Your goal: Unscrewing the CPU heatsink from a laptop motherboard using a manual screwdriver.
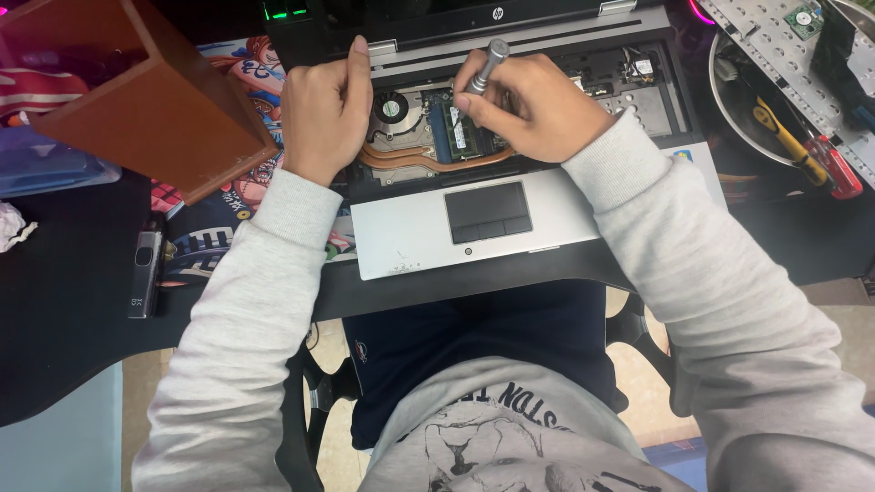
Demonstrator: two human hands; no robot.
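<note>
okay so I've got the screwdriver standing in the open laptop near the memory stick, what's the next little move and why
Probably keep the silver screwdriver upright and twist it with the right hand, which grips it by the shaft with the tip down beside the memory module. The left hand rests on the laptop by the fan, so the base looks braced. The tip itself is hidden.

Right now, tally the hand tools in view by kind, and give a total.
Silver precision screwdriver, held in the right hand over the opened laptop: 1
Red-handled screwdriver in the metal bowl: 1
Yellow-handled tool in the same bowl, kind unclear: 1
Total: 3
The left hand holds no tool; it rests on the laptop's edge.
</note>
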